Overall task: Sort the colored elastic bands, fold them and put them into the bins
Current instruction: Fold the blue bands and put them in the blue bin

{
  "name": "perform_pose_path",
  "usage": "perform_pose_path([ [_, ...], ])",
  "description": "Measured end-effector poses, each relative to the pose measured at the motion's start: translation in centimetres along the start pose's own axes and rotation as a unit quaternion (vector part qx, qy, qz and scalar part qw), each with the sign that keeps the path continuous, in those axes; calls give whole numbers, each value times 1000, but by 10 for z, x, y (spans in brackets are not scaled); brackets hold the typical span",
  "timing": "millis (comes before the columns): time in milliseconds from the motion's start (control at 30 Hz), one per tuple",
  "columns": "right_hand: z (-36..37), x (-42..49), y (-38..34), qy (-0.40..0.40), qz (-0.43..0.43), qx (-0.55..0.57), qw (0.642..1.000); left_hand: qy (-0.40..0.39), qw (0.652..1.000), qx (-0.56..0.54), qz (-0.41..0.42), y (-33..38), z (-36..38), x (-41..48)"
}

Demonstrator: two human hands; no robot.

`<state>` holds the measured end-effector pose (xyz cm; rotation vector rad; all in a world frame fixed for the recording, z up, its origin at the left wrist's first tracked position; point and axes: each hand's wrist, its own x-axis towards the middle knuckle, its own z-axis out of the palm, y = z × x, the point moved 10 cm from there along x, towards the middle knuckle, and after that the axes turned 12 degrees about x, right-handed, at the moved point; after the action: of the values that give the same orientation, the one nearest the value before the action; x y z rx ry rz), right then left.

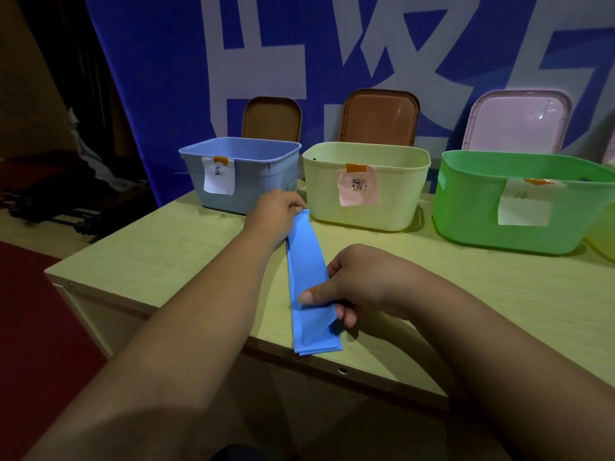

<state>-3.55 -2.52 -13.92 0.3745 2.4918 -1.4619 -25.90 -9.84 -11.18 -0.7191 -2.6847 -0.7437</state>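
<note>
Blue elastic band (307, 277) lay lengthwise on the counter (166, 247), its six-o'clock end overhanging the front edge. The left hand (276, 211) pinched its twelve-o'clock end, just in front of the blue bin (253, 181). The right hand (359, 284) gripped it near the six-o'clock end, between thumb and fingers. It looked thin, light, limp and stretchy, probably best held at the ends when folding.
</note>
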Motion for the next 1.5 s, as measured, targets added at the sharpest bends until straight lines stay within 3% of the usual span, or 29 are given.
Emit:
perform_pose_path([
  [100,-3,1,-1,4,0,49,999,-7,1000,11,9,0,4,1],
  [233,4,-1,-3,-19,18,222,975,-11,1000,23,12,-1,7,3],
  [333,8,-4,-4,-29,23,253,967,-10,1000,26,7,-3,7,2],
  [767,11,-2,-3,28,1,48,998,-22,999,42,7,-6,13,3],
  [1267,-1,0,-5,88,18,-181,979,-29,998,48,6,-7,15,2],
  [1500,-27,19,-14,114,-10,-177,978,-30,998,46,5,-7,13,-2],
])
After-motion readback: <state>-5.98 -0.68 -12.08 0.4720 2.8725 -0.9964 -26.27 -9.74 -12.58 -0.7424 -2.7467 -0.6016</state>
